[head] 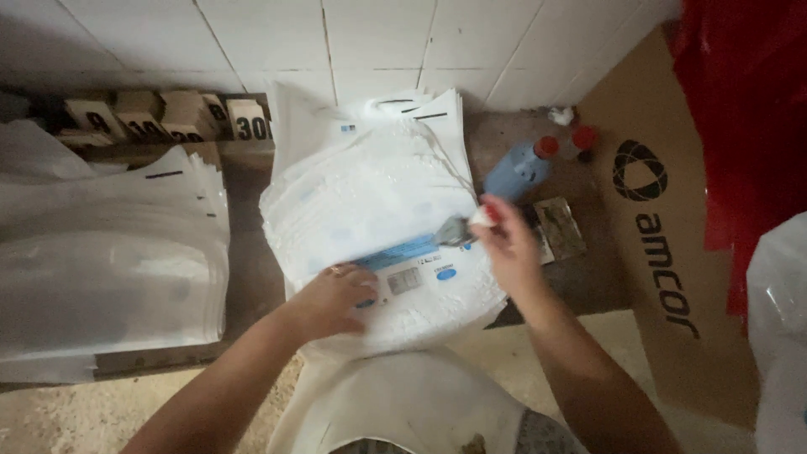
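**Listener:** What are your hands doing?

**Me:** My left hand [336, 298] lies flat, fingers spread, pressing on the top white bag [395, 252] of a thick stack directly under both hands. It grips nothing; it only pins the bag down. My right hand [504, 244] is closed around a small brush [461, 229], the bristles touching the bag just above its blue printed label [403, 256].

**Listener:** What could go wrong?

**Me:** I judge the stack to be slippery. If my left hand lifts or shifts, the top bag could slide under the brush stroke and the mark would smear. The picture is blurred around my right hand, so I cannot tell how wet the bristles are; an overloaded brush could drip onto the label.

**Listener:** What else is nearby?

**Me:** Just beyond my right hand lies a blue bottle with a red cap [523, 166], on its side. Beside that hand sits a small, stained flat tin [559, 227], close enough that my wrist could knock it. Further right leans a brown cardboard box [664, 219], with red cloth [744, 118] above it. Well to the left of my left hand rests another pile of white bags [109, 269], and beyond it a row of small numbered wooden blocks [160, 118] against the tiled wall [378, 34].
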